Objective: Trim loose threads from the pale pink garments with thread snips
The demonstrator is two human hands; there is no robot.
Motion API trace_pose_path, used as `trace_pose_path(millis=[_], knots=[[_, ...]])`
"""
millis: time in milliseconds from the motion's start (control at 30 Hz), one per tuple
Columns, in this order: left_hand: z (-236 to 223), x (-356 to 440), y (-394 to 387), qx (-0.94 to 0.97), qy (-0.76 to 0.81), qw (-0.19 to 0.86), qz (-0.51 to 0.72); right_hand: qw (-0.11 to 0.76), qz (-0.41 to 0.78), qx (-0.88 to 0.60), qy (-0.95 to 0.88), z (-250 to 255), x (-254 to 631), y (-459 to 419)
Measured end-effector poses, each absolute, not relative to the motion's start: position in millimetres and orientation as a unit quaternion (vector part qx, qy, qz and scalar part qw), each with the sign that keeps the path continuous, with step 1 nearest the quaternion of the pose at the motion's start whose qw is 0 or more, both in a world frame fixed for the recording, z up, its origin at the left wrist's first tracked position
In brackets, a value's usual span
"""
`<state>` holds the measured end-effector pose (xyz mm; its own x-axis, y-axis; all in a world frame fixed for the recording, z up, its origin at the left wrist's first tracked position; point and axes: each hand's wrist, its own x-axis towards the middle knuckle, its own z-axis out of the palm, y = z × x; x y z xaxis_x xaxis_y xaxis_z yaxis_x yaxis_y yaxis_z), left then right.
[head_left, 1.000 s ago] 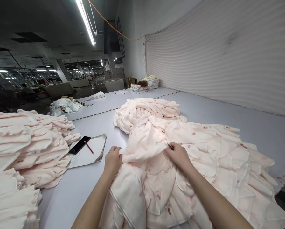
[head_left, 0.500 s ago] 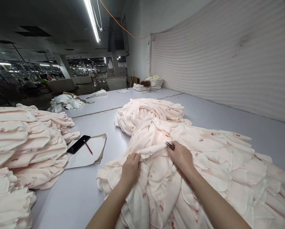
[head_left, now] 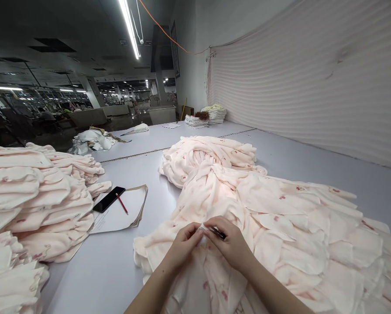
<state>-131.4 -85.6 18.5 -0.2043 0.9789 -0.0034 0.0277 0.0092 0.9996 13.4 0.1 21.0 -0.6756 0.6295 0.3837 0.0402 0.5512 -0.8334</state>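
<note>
The left hand (head_left: 185,245) and right hand (head_left: 231,245) both pinch the pale pink cloth (head_left: 204,261), their grip clamped, probably for steadying this small part. The cloth lies heaped on the table (head_left: 100,270); the right hand also carries a dark tool (head_left: 220,234).

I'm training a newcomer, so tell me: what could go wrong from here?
The dark tool in the right hand lies close to the pinched pale cloth, so it could snag it. It is near the fingers of the left hand and might nick them. The red pencil lies loose on the papers and might roll.
</note>
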Motion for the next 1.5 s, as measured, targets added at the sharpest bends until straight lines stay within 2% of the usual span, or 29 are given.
trace_pose_path(millis=[233, 400, 633, 900, 1167, 1333, 1400, 1500], knots=[[19.7, -109.1, -89.3, 0.458, 0.622, 0.368, 0.518, 0.338, 0.442, -0.274, -0.785, 10.1, 17.8, -3.7], [18.0, -99.4, -85.6, 0.377, 0.594, 0.428, 0.567, 0.363, 0.465, -0.313, -0.744, 12.6, 25.9, -6.2], [17.2, -92.7, -85.2, 0.327, 0.575, 0.455, 0.597, 0.281, 0.458, -0.312, -0.784, 16.6, 57.0, -7.3], [23.5, -78.6, -82.3, 0.355, 0.586, 0.453, 0.571, 0.328, 0.466, -0.298, -0.766, 13.0, 56.2, -5.1], [26.8, -73.5, -75.9, 0.356, 0.593, 0.467, 0.55, 0.344, 0.553, -0.309, -0.693, 14.8, 58.9, -9.8], [16.9, -81.1, -69.9, 0.428, 0.598, 0.435, 0.518, 0.42, 0.536, -0.341, -0.648, 6.7, 57.2, -1.7], [16.0, -98.7, -66.5, 0.408, 0.596, 0.396, 0.566, 0.454, 0.511, -0.392, -0.616, 0.1, 64.1, 7.2], [24.9, -138.3, -61.3, 0.311, 0.538, 0.321, 0.714, 0.457, 0.506, -0.448, -0.579, -11.0, 77.6, 18.6]])
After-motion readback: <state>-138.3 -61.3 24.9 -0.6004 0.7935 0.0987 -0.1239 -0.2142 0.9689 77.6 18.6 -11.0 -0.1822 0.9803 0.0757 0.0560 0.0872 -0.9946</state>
